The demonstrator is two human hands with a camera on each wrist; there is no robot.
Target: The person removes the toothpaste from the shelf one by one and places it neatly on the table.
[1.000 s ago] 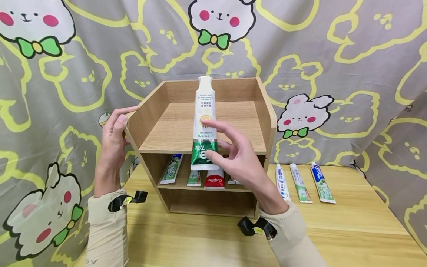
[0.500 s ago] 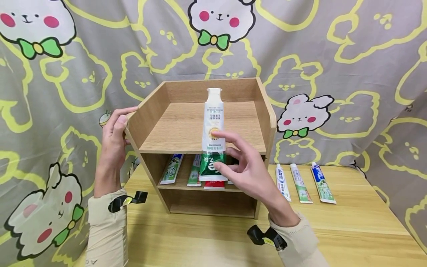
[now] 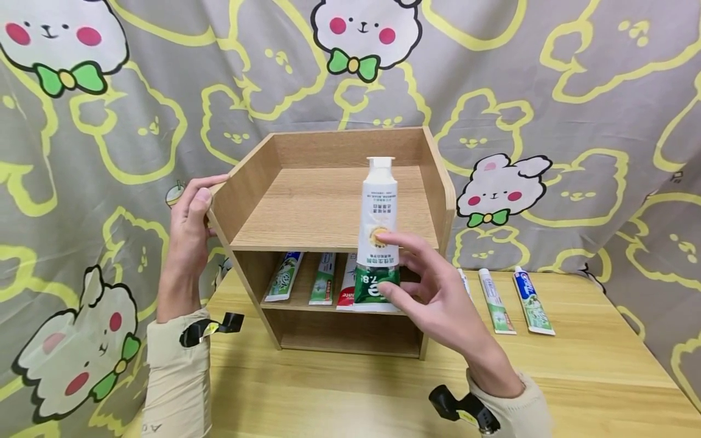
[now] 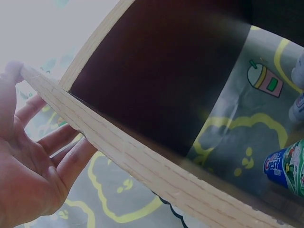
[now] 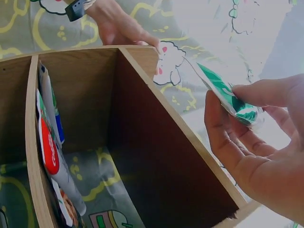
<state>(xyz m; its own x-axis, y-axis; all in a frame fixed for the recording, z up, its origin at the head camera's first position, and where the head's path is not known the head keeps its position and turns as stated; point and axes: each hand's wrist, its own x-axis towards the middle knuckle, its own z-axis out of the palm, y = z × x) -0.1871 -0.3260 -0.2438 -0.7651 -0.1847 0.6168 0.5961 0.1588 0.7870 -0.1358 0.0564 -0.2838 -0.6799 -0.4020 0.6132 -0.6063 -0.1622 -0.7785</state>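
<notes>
In my right hand [image 3: 438,298], thumb and fingers pinch a white and green toothpaste tube [image 3: 379,210] near its flat green end. It stands nearly upright, cap up, before the wooden desktop shelf [image 3: 323,201]. The right wrist view shows the tube's green end [image 5: 223,95] edge-on between thumb and fingers. My left hand [image 3: 188,234] grips the shelf's upper left side panel, the thumb on its edge and the fingers behind. On the middle level lie a Crest tube [image 3: 283,277], a green and white tube [image 3: 323,280] and a red and white Colgate tube [image 3: 347,286], partly hidden by the held one.
Right of the shelf, a white and green tube [image 3: 496,301] and a blue and green Crest tube [image 3: 533,302] lie on the wooden table [image 3: 328,389]. Another tube there is mostly behind my right hand. A patterned curtain [image 3: 493,55] hangs close behind.
My right hand has carried the toothpaste tube to the right and lower, uncovering more of the Colgate tube's left side. The left hand keeps its hold on the shelf.
</notes>
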